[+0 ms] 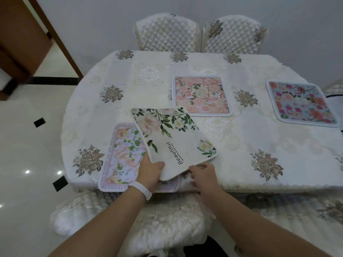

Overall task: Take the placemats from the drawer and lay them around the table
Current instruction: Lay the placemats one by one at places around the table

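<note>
– While the left hand [150, 171] has the white rectangular cloth placemat with green leaves and "Beautiful" lettering [174, 136], where's that mat?

– Off the surface, tilted, above the near-left part of the desk [259, 138]. Left grip clamped on its near edge, thumb on top.

– Right hand [202, 175]?

– Just beside the mat's near-right edge, fingers curled. Can't tell if that grip is on the mat or on something under it.

– Anything beneath?

– A pink-bordered floral placemat with lettering round its rim [122, 154], flat at the near-left desk edge. Raised mat hides its right half.

– Other mats?

– Two, both flat. A square pink rose-print placemat with pale border [201, 96] mid-desk; the raised mat's far corner is just beside its near-left corner. A blue-edged placemat with red and pink flowers [300, 103] lies toward the right edge, well apart from the pink one.

– Surroundings?

– A cream embroidered tablecloth [148, 75] covers the desk. Two quilted white chairs [165, 32] side by side at the far side. A fluffy white-covered chair [167, 229] at the near side, under the forearms. A white wristband [142, 189] on the left wrist.
</note>
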Tool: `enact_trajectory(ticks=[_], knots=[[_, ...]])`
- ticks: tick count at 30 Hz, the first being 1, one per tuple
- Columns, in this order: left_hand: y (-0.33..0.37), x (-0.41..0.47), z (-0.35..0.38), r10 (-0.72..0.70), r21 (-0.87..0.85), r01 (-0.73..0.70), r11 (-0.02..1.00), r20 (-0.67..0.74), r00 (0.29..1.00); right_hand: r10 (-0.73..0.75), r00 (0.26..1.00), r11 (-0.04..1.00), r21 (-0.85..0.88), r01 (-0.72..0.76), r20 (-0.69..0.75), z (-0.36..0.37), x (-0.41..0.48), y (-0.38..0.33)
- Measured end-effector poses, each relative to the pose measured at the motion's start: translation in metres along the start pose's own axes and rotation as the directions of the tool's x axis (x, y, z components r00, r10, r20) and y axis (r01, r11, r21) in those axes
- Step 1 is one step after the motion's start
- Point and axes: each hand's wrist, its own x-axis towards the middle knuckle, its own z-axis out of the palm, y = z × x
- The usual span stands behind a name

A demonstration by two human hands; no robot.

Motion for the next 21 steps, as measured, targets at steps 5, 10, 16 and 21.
enact_trajectory(ticks=[5, 10, 16, 21], knots=[[0.029, 0.014, -0.041, 0.011, 0.161, -0.037, 0.986, 0.160, 0.987, -0.299, 0.945, 0.879, -0.346, 0.327, 0.133, -0.026, 0.044, -0.045], [0.054, 0.018, -0.060, -0.043, 0.275, -0.026, 0.961, 0.243, 0.969, -0.462, 0.802, 0.608, -0.523, 0.598, 0.379, -0.013, 0.083, -0.114], [0.070, 0.027, -0.072, -0.139, 0.450, -0.002, 0.893, 0.282, 0.949, -0.357, 0.691, 0.428, -0.548, 0.719, 0.628, 0.038, 0.120, -0.156], [0.074, 0.033, -0.078, -0.171, 0.677, -0.070, 0.733, 0.283, 0.944, -0.184, 0.683, 0.403, -0.579, 0.709, 0.707, 0.076, 0.150, -0.171]])
